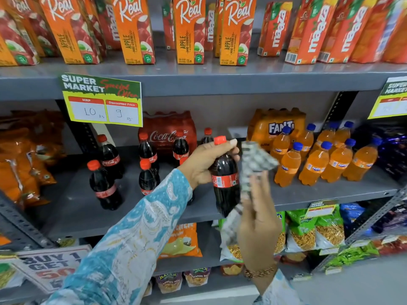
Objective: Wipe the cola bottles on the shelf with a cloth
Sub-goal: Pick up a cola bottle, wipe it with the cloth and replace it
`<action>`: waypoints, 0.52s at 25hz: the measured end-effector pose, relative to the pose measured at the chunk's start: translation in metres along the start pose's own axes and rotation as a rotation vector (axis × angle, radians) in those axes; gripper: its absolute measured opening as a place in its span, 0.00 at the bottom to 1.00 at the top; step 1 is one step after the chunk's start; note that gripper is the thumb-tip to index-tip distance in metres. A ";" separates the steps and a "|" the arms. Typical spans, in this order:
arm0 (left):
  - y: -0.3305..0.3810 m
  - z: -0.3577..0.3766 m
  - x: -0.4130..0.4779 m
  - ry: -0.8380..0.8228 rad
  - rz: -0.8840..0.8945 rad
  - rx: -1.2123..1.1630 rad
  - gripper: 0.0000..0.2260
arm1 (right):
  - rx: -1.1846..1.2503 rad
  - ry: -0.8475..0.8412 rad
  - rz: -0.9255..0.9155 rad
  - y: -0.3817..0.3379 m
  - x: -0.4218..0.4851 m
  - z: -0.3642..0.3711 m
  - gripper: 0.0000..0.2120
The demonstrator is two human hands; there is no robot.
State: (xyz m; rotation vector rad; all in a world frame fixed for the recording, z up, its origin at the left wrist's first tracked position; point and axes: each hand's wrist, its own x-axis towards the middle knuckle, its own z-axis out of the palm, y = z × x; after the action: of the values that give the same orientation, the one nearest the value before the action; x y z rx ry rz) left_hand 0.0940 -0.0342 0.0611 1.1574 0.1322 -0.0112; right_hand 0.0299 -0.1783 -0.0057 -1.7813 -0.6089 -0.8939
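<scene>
My left hand [206, 164] grips a cola bottle [225, 186] by its neck, just under the red cap, holding it out in front of the grey middle shelf [72, 219]. My right hand [258, 219] holds a grey checked cloth [255, 161] against the bottle's right side; part of the cloth hangs down below. Several more cola bottles [104, 186] stand on the shelf to the left, in front of a wrapped cola multipack [169, 128].
Orange soda bottles [312, 164] and an orange multipack [275, 126] fill the shelf's right side. Snack bags [24, 159] lie at its left end. Juice cartons [189, 29] line the shelf above, with a price sign [102, 100] hanging from its edge. Snack packets [317, 230] sit below.
</scene>
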 end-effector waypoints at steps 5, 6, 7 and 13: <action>0.005 0.004 -0.003 -0.044 0.010 -0.044 0.09 | -0.083 -0.059 -0.054 -0.018 0.010 0.005 0.23; 0.006 0.007 -0.003 -0.059 0.004 -0.039 0.11 | -0.193 -0.159 -0.068 -0.019 0.010 0.013 0.24; 0.008 0.010 -0.003 -0.077 -0.008 -0.057 0.13 | -0.306 -0.231 -0.084 -0.019 0.011 0.020 0.26; 0.017 0.005 -0.005 -0.048 -0.002 -0.095 0.13 | -0.491 -0.319 -0.273 -0.005 0.002 0.030 0.23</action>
State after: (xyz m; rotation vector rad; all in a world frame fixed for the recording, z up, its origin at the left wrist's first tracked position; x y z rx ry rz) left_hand 0.0904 -0.0324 0.0793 1.0613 0.0900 -0.0340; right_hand 0.0366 -0.1487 -0.0078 -2.3502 -0.9110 -1.0125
